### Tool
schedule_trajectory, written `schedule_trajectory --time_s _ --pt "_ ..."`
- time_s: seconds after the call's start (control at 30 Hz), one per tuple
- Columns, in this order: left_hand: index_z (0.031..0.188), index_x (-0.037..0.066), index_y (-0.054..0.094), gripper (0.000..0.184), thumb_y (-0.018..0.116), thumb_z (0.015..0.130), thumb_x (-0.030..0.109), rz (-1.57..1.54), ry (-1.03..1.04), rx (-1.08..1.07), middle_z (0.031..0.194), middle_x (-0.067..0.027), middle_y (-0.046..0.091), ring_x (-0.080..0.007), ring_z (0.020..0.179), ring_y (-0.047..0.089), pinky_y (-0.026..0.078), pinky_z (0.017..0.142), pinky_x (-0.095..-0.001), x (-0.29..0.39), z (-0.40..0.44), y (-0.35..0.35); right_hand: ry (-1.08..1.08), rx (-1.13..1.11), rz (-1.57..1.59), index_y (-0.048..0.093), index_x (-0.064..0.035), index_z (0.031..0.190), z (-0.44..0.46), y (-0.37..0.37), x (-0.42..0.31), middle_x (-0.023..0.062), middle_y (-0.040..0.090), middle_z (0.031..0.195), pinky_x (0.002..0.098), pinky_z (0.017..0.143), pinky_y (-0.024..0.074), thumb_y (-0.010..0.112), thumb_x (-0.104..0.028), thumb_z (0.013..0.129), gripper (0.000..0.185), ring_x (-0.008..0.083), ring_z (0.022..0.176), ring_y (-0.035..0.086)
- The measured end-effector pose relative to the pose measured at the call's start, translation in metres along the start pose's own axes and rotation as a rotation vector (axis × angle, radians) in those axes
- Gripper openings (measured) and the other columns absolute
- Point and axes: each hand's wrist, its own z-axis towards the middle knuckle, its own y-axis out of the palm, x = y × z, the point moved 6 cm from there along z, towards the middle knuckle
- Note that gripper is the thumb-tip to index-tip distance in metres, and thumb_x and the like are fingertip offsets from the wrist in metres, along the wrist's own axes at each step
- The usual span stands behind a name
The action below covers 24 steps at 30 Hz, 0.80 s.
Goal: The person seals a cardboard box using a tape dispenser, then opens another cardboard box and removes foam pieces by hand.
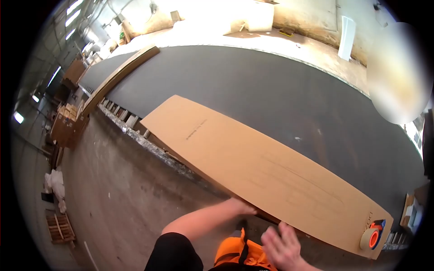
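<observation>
A long brown cardboard box (266, 167) lies at a slant on the dark conveyor belt (271, 95), its near edge towards me. My left hand (243, 207) is at that near edge, with its fingers hidden under or behind the box. Just right of it, my right hand (281, 244) is raised beside the edge, fingers apart and slightly blurred, holding nothing. A tape dispenser (374, 235) with an orange core rests on the box's right end.
Another long carton (120, 74) lies across the belt at the back left. Rollers (122, 113) show along the belt's near side. Stacked boxes (68, 122) and a wooden pallet (60, 227) stand on the floor at left. Cartons (411, 212) are at the right edge.
</observation>
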Motion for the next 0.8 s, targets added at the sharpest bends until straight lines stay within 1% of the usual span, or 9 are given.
schedule_trajectory --time_s 0.13,0.23,0.33,0.43,0.5,0.57,0.7,0.73,0.8 --pt "0.131 0.012 0.060 0.051 0.071 0.086 0.034 -0.278 -0.014 0.094 0.131 -0.0094 0.061 -0.0291 0.123 0.055 0.041 0.105 -0.0433 0.008 0.005 -0.021 0.212 -0.323 -0.219 0.063 0.0016 0.120 0.061 0.016 0.048 0.0323 0.052 0.132 0.0627 0.102 0.0435 0.078 -0.030 0.076 0.056 0.0561 0.124 0.049" --pt "0.129 0.013 0.063 0.049 0.071 0.085 0.035 -0.510 -0.099 0.124 0.128 -0.0093 0.063 -0.0292 0.121 0.056 0.041 0.104 -0.0429 -0.001 -0.002 -0.026 -0.320 0.070 0.114 0.067 0.0021 0.113 0.013 0.043 0.019 0.0288 0.062 0.119 0.0552 0.098 0.0498 0.074 -0.019 0.077 0.043 0.0506 0.115 0.058" --pt "0.126 0.013 0.065 0.048 0.071 0.085 0.036 -0.889 -0.247 0.114 0.126 -0.0091 0.064 -0.0292 0.120 0.057 0.042 0.103 -0.0426 -0.023 -0.017 -0.009 -0.141 -0.059 0.071 0.067 0.0038 0.111 0.005 0.070 0.008 0.0216 0.065 0.111 0.0444 0.091 0.0548 0.072 -0.017 0.080 0.038 0.0389 0.102 0.065" --pt "0.122 0.013 0.067 0.046 0.072 0.084 0.038 0.036 0.034 -0.031 0.124 -0.0097 0.066 -0.0292 0.118 0.058 0.044 0.100 -0.0423 -0.032 -0.020 -0.019 0.316 -0.132 -0.088 0.063 0.0069 0.120 -0.014 0.121 0.048 0.0269 0.060 0.125 0.0549 0.089 0.0517 0.071 -0.024 0.084 0.048 0.0453 0.100 0.063" --pt "0.121 0.012 0.068 0.046 0.072 0.083 0.038 0.456 0.137 -0.108 0.123 -0.0104 0.066 -0.0294 0.116 0.059 0.045 0.098 -0.0421 -0.021 -0.023 -0.018 -0.004 -0.300 -0.375 0.058 0.0058 0.130 -0.015 0.140 0.043 0.0261 0.057 0.130 0.0601 0.100 0.0435 0.065 -0.025 0.091 0.049 0.0475 0.116 0.056" --pt "0.121 0.012 0.068 0.046 0.073 0.083 0.037 0.271 0.040 -0.094 0.122 -0.0112 0.066 -0.0297 0.114 0.060 0.046 0.096 -0.0418 0.010 -0.008 -0.038 -0.058 -0.361 -0.486 0.056 0.0045 0.133 0.000 0.125 0.040 0.0262 0.056 0.132 0.0617 0.105 0.0393 0.064 -0.025 0.093 0.051 0.0481 0.123 0.051" --pt "0.120 0.011 0.068 0.039 0.068 0.084 0.025 0.643 0.088 -0.030 0.121 -0.0115 0.067 -0.0329 0.114 0.061 0.048 0.096 -0.0419 0.032 -0.027 -0.128 0.112 -0.287 -0.370 0.056 -0.0027 0.138 0.007 0.131 0.049 0.0249 0.052 0.138 0.0624 0.107 0.0378 0.062 -0.023 0.092 0.050 0.0480 0.129 0.048" --pt "0.121 0.011 0.067 0.040 0.066 0.083 0.021 0.386 -0.109 0.037 0.123 -0.0111 0.067 -0.0333 0.116 0.060 0.048 0.097 -0.0434 0.009 -0.041 -0.165 0.131 -0.286 -0.349 0.056 -0.0059 0.139 0.012 0.128 0.044 0.0237 0.052 0.140 0.0627 0.106 0.0381 0.059 -0.021 0.092 0.049 0.0474 0.129 0.047" --pt "0.128 0.014 0.064 0.044 0.060 0.087 0.027 0.773 -0.227 -0.024 0.128 -0.0095 0.064 -0.0317 0.119 0.058 0.047 0.099 -0.0472 -0.026 -0.076 -0.241 0.173 -0.285 -0.394 0.057 -0.0108 0.140 0.018 0.133 0.037 0.0223 0.051 0.142 0.0617 0.106 0.0391 0.056 -0.021 0.094 0.047 0.0458 0.130 0.047"
